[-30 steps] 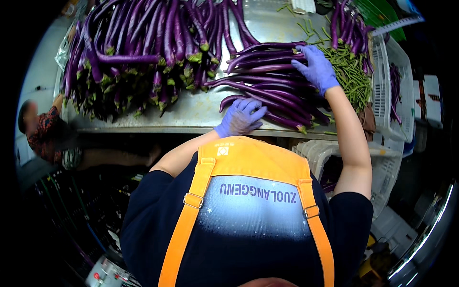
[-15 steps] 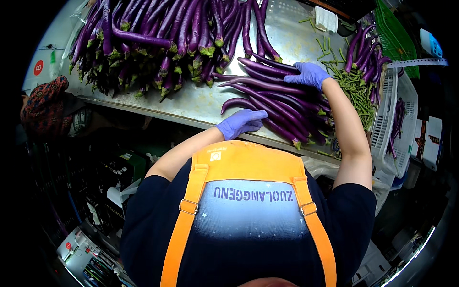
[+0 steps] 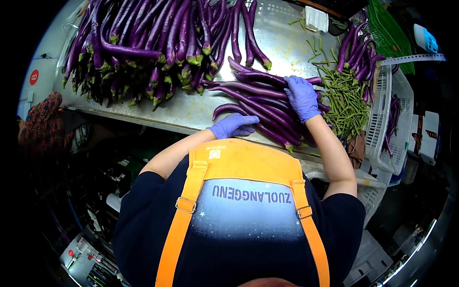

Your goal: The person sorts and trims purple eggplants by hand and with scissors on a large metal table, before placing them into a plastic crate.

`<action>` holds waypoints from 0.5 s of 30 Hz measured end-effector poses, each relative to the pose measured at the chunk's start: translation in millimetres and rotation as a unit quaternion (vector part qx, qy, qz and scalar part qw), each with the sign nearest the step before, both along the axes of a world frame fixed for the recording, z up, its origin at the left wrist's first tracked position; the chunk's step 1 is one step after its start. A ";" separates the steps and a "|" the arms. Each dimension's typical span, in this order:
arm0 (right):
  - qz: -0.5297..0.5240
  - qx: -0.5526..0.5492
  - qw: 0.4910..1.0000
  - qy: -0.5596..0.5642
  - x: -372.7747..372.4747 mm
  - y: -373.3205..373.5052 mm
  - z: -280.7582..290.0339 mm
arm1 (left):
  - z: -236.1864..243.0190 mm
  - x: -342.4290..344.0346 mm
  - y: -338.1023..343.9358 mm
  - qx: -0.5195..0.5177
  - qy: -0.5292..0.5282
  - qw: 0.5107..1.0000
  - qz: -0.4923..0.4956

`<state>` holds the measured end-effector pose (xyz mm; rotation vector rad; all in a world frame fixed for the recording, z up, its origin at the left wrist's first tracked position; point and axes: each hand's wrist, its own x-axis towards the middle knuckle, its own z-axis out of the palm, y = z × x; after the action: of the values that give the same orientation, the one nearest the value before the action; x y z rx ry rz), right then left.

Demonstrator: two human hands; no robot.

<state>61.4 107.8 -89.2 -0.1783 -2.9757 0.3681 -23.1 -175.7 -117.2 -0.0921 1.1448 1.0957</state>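
Note:
A loose group of long purple eggplants lies on the metal table in front of me, most of them side by side. My left hand, in a violet glove, rests against the near-left eggplants at the table's front edge. Its fingers are stretched out toward the right. Over the right part of the same group lies my right hand, also gloved, palm down with fingers laid across the upper eggplants. Neither hand has an eggplant lifted. The eggplants' stem ends point mostly right and toward me, and some are hidden under the right hand.
A big heap of eggplants covers the table's left and far side. On the right lie many green beans and a smaller eggplant bunch. White crates and a green crate stand beyond the metal table.
My right hand has moved toward me from the farthest eggplants onto the middle of the group. The far eggplants have shifted slightly. My left hand stays at the near side.

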 end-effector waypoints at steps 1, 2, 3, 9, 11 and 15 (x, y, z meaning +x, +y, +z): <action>-0.009 -0.003 1.000 -0.025 -0.9 0.2 0.5 | 0.6 0.3 -0.1 -0.003 0.000 1.000 0.001; -0.007 -0.004 1.000 0.005 -1.8 -0.8 1.2 | 0.9 0.0 0.0 -0.007 0.000 1.000 0.001; -0.004 -0.004 0.999 0.035 -2.9 -3.1 2.0 | 0.3 -0.8 0.3 -0.007 -0.001 1.000 0.002; -0.029 -0.016 0.999 -0.011 -4.7 -2.5 1.8 | -0.9 -2.1 1.7 -0.021 -0.011 1.000 0.000; -0.019 -0.024 0.999 0.019 -6.8 -3.5 4.9 | -0.8 -3.0 2.8 -0.030 -0.011 0.999 -0.004; -0.020 -0.040 0.999 0.025 -6.6 -3.2 5.9 | 0.6 -3.9 4.5 -0.037 -0.007 0.999 -0.012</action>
<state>54.8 104.5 -83.2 -0.2332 -2.9062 0.4806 -27.0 -171.2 -116.6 -0.1433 1.1704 1.0299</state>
